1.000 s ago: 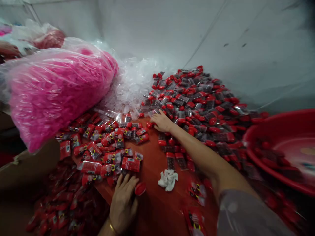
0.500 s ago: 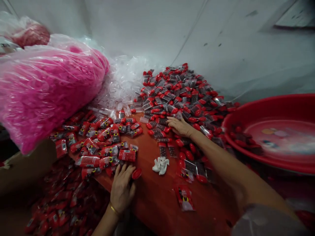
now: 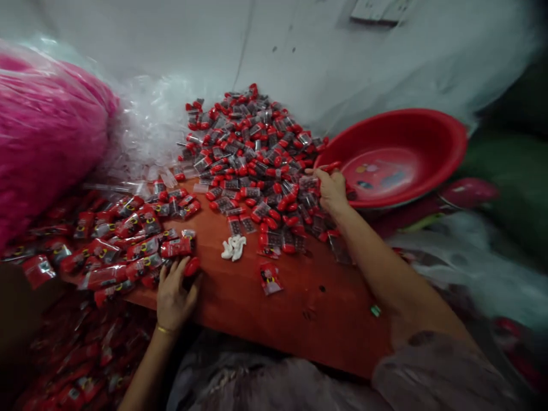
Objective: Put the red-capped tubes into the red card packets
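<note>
My left hand (image 3: pixel 175 298) rests on the near left part of the table, its fingers curled over a container with a red cap (image 3: pixel 192 266); most of the container is hidden. My right hand (image 3: pixel 331 189) is at the left rim of a red basin (image 3: pixel 422 191), where the pile meets it. Its fingers are bent, and what they hold is hidden. A heap of clear, red-capped containers with dark contents (image 3: pixel 257 142) covers the back of the table. Red printed packets (image 3: pixel 143 248) lie beside and beyond my left hand.
Crumpled white tissue (image 3: pixel 233 248) and a single red packet (image 3: pixel 270 278) lie on the orange-red table (image 3: pixel 299 319). Pink pieces fill a large clear bag (image 3: pixel 47 125) at left, near loose clear plastic pieces (image 3: pixel 145 125). More red packets (image 3: pixel 85 354) lie below the table's left edge.
The view has swung right, showing more of the basin. My right hand has moved from the front of the container heap rightward to the basin's rim. My left hand stays by the same red-capped container.
</note>
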`<state>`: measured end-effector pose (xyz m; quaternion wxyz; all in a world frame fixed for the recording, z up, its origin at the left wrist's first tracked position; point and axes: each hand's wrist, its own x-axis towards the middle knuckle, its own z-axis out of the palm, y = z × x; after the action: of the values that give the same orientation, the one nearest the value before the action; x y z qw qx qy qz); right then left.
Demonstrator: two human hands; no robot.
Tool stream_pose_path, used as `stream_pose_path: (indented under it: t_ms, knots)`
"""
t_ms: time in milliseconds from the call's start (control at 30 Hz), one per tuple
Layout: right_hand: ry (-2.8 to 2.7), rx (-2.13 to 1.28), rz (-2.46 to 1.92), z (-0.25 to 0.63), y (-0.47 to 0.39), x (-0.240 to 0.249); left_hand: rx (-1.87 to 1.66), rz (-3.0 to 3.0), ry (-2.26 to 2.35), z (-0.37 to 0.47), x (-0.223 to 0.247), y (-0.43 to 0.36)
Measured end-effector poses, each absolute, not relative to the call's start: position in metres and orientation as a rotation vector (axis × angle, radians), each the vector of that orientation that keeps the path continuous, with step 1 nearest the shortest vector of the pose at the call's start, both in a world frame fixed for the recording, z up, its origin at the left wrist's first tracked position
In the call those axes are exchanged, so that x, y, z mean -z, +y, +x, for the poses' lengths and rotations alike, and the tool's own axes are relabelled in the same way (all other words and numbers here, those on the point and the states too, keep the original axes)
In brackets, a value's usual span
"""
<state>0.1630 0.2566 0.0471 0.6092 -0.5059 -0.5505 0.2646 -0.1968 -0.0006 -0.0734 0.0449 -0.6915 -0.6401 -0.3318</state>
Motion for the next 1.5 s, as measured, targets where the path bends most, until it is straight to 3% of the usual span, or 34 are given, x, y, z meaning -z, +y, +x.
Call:
stream_pose_path:
  t_ms: [367,533,833,900,1067,1233,1500]
  knots:
    - [-1.079,-1.074,-1.243,0.164,0.056,-0.015,1.156,-1.887,-1.809,-0.173,0.045,-0.017]
    - [-1.052,-0.967,-1.262,0.153,0.012,0.009,0.942,-1.962,-1.862,-0.150,0.032,0.015]
    - [-0.923,-0.913,-1.333,0.154,-0.024,0.026,1.031,-1.773,-2.121,-0.157,-0.014,0.028]
    - [-0.908,-0.976,-1.299,0.143,-0.025,0.021,1.131,-1.981,-2.015,-0.130,-0.021,0.019]
    - [-0.958,-1.105,-1.171,0.113,-0.030,-0.001,1.253,-3.189,-1.686,-0.044,-0.008,-0.010]
    - [-1.070,-0.996,-1.217,0.109,-0.037,-0.001,1.717,-3.307,-2.038,-0.012,0.011,-0.016]
    - [-1.140,-0.813,-1.157,0.124,-0.025,-0.013,1.540,-3.715,-2.057,-0.005,0.006,-0.010]
